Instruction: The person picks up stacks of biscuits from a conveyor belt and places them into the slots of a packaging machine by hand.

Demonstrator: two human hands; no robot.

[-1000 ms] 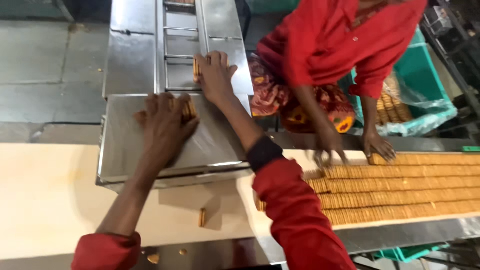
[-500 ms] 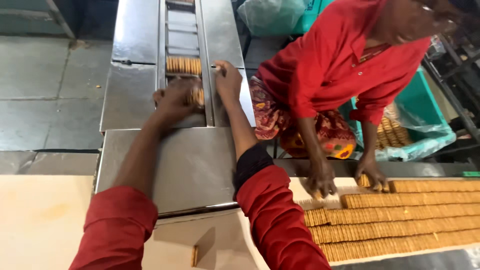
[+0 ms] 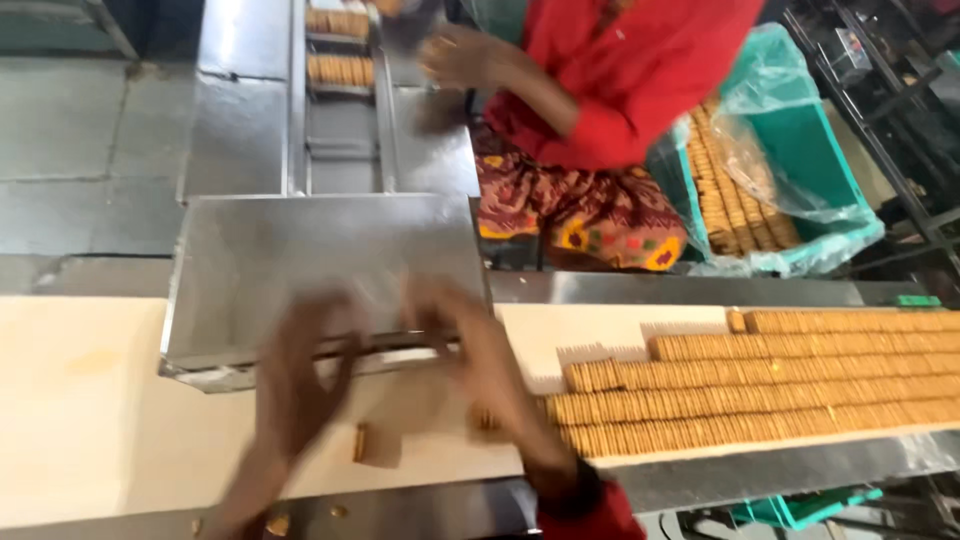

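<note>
Item: rows of biscuits (image 3: pixel 760 385), golden-brown, lying edge-on in long lines on a pale conveyor belt (image 3: pixel 90 400) and filling its right half; a small loose stack of biscuits (image 3: pixel 362 443) is sitting apart on the near bare belt. The person's left hand (image 3: pixel 300 385) is hovering just left of that stack, fingers spread and pointing down, blurred, gripping nothing that can be made out. The right hand (image 3: pixel 470 370) is reaching toward the left ends of the rows, fingers loosely parted; whether it is holding any biscuits cannot be told through the blur. By the look of things, both hands are gathering biscuits off the belt, and the next move is calling for closing on a short run without toppling neighbours. Beyond the hands, a steel tray (image 3: pixel 320 270) is leading to a far feed channel (image 3: pixel 340 70) carrying biscuits. At far right, a co-worker in red (image 3: pixel 620 70) is sitting beside a green crate (image 3: pixel 800 170) lined with plastic.
</note>
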